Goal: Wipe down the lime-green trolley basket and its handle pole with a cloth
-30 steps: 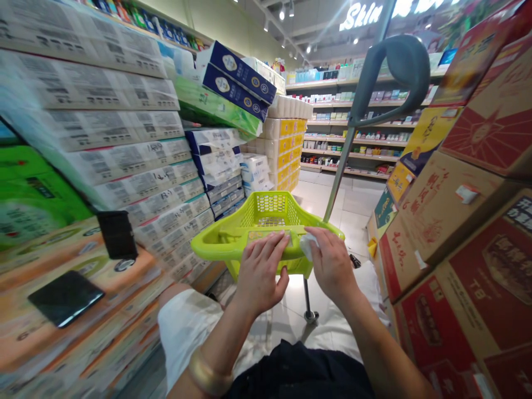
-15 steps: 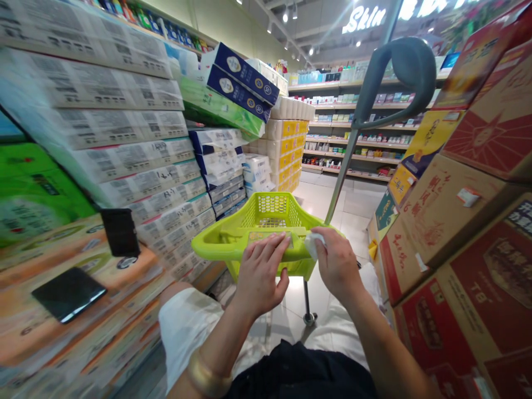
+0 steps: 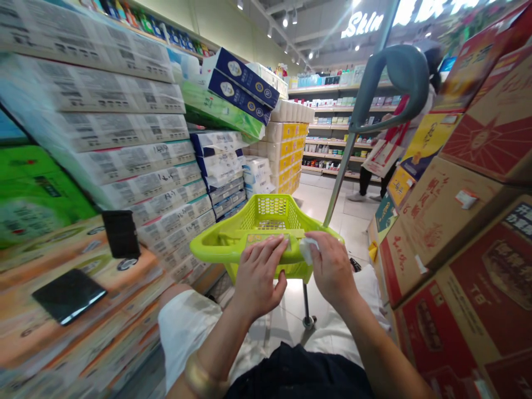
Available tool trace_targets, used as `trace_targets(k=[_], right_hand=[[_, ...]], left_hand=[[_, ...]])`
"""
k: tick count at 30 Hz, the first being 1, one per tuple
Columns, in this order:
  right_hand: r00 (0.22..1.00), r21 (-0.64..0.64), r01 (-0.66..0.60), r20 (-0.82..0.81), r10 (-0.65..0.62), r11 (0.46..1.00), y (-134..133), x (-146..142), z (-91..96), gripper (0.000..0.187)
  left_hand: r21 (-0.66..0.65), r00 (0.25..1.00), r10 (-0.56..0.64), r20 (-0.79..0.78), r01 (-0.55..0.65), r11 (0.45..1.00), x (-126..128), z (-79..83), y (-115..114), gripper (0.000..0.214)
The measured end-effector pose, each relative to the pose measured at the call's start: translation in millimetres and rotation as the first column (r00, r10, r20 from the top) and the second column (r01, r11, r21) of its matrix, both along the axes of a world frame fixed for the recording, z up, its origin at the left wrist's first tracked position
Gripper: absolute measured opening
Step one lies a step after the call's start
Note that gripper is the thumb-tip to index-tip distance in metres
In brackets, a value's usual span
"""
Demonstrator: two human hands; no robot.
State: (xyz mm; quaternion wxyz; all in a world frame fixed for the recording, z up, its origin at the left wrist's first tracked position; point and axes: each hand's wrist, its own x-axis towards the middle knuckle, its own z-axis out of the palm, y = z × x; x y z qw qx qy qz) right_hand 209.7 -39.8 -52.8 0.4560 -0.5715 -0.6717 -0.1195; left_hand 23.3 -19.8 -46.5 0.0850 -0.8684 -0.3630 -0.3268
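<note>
1. Green basket (image 3: 216, 244): a plastic mesh shopping basket, upright in the aisle right in front of the seated person's knees, between the stacked goods on either side. Its near rim faces the camera.
2. Left hand (image 3: 257, 277): palm down on the near rim, fingers stretched flat along the rim's top face. Its grip is open, with nothing clasped.
3. Right hand (image 3: 332, 269): just beside the left hand on the same rim. Its grip is closed around a white wipe (image 3: 306, 249), bunched at the fingertips and touching the rim.
4. Gold bangle (image 3: 203, 379) on the left wrist.
5. Grey pole (image 3: 341, 177) rises at a slant from the basket's right side to a curved grey handle (image 3: 405, 72) overhead.
6. Small castor (image 3: 307, 321) on the tiled floor under the basket.
7. Left side: wrapped tissue packs (image 3: 137, 160) stacked high. A black phone (image 3: 68, 295) lies flat on the orange packs, and a second dark object (image 3: 120, 234) is propped just above it.
8. Right side: cardboard boxes (image 3: 449, 216) stacked close to the right arm.
9. Far end of the aisle: another person (image 3: 390, 149) stands by the shelves, well apart.
</note>
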Motion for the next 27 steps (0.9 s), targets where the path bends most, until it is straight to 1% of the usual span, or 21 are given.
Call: trace_targets(k=[2, 4, 6, 9, 11, 13, 16, 18, 19, 21, 24, 27], right_hand=[[0.997, 0.006, 0.063, -0.037, -0.063, 0.998, 2.9, 12.7, 0.9, 0.028], [0.994, 0.023, 0.096, -0.058, -0.095, 0.995, 3.1, 14.3, 0.6, 0.027], [0.997, 0.038, 0.063, -0.04, -0.061, 0.997, 0.6, 4.0, -0.8, 0.027], [0.999, 0.042, -0.051, 0.012, 0.05, 0.998, -3.2, -15.7, -2.7, 0.027], [0.996, 0.033, -0.092, 0.024, 0.091, 0.995, -2.5, -17.5, -2.6, 0.027], [0.997, 0.019, -0.073, 0.011, 0.073, 0.997, 0.8, -6.9, -1.6, 0.027], [0.999, 0.0, 0.012, -0.046, -0.012, 1.0, 6.1, 15.6, -0.3, 0.028], [0.996, -0.003, 0.053, -0.073, -0.053, 0.999, 6.5, 20.7, -0.3, 0.028], [0.996, -0.001, 0.052, -0.07, -0.052, 0.999, 5.6, 18.5, -0.6, 0.028], [0.999, 0.009, 0.01, -0.037, -0.01, 1.0, 2.5, 7.4, -1.1, 0.027], [0.995, 0.002, -0.095, 0.011, 0.095, 0.995, -0.9, -9.2, 0.1, 0.026], [0.991, -0.033, -0.137, 0.004, 0.137, 0.99, 0.0, -5.7, 3.2, 0.026]], left_hand=[[-0.008, 1.0, 0.002, 0.007, -0.002, 1.0, 1.0, 0.1, -0.1, 0.061], [-0.015, 1.0, 0.005, 0.019, -0.004, 1.0, 2.9, 0.2, -0.3, 0.061], [-0.019, 1.0, 0.006, 0.026, -0.006, 1.0, 4.4, 0.0, -0.1, 0.061], [-0.012, 1.0, 0.002, 0.022, -0.001, 1.0, 3.5, -0.9, 1.0, 0.061], [-0.003, 1.0, -0.005, 0.015, 0.005, 1.0, 1.2, -1.4, 2.0, 0.061], [0.004, 1.0, -0.012, 0.01, 0.012, 1.0, -1.3, -1.3, 2.8, 0.061], [0.008, 1.0, -0.013, 0.014, 0.013, 1.0, -2.9, -0.5, 3.0, 0.06], [0.008, 1.0, -0.007, 0.02, 0.007, 1.0, -2.5, -0.1, 2.9, 0.059], [0.008, 1.0, -0.005, 0.02, 0.004, 1.0, -2.2, 0.0, 2.8, 0.059], [0.009, 1.0, 0.001, 0.022, -0.001, 1.0, -2.2, -0.3, 2.9, 0.059], [0.015, 1.0, 0.005, 0.023, -0.006, 1.0, -4.6, -1.0, 3.5, 0.058], [0.017, 1.0, -0.009, 0.016, 0.009, 1.0, -8.0, -1.0, 4.2, 0.057]])
